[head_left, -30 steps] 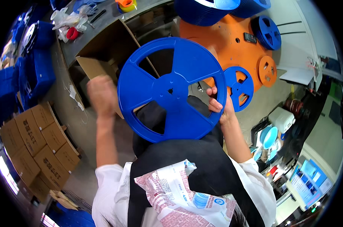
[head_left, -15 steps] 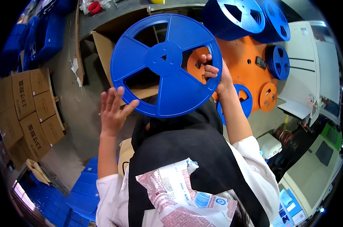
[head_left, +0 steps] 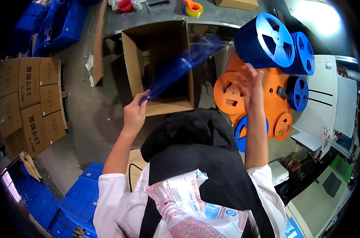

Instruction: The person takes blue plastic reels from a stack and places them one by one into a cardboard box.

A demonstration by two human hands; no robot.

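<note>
Left fingers [head_left: 137,100] clamped on blue reel [head_left: 172,73], right fingers [head_left: 249,76] apart, open carton [head_left: 170,107] beneath, inside shadowed

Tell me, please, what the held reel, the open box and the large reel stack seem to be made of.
Held reel, in the left hand: probably plastic, from its even blue colour; motion blur hides the finish.
Open box: likely matt brown cardboard, from its thin, flat walls.
Large reel stack: likely semi-gloss plastic, from the sheen on its blue face.

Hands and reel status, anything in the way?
Left hand gripping blue reel at edge. Right hand open, empty. Reel blurred, tilted across open carton; contact unclear.
</note>
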